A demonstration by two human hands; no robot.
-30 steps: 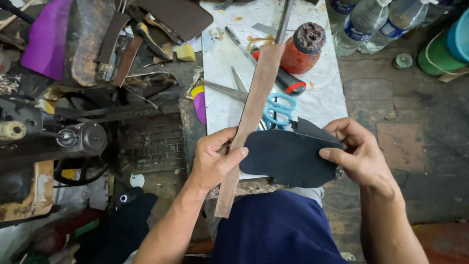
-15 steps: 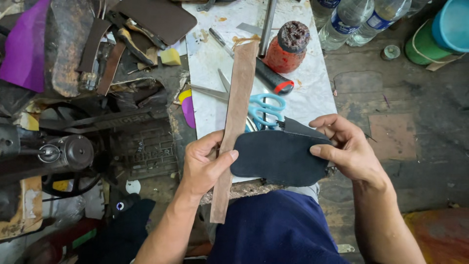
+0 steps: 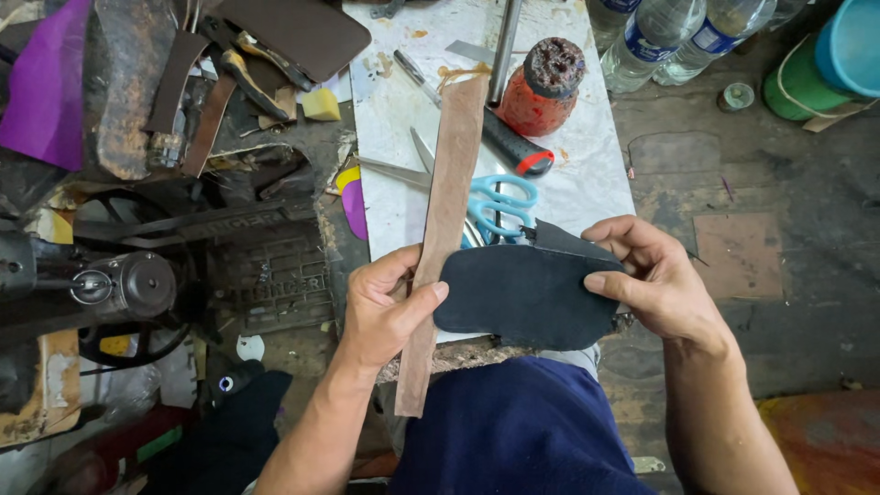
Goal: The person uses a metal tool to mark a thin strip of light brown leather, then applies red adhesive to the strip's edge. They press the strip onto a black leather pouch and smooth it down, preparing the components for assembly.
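Left hand (image 3: 385,312) pinches brown strip (image 3: 445,229); right hand (image 3: 665,289) grips black piece (image 3: 527,293); blue-labelled bottles (image 3: 683,37), probably plastic.

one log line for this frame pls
left hand: grips brown leather strip | right hand: holds dark sole piece | strip: along sole's left edge | behind: blue scissors

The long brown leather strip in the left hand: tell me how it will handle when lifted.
The long brown leather strip probably stays fairly stiff: pinched low by the left hand, it stands straight above the white worktable. Likely light, since thumb pressure alone steadies it. Its matte surface suggests little slipping.
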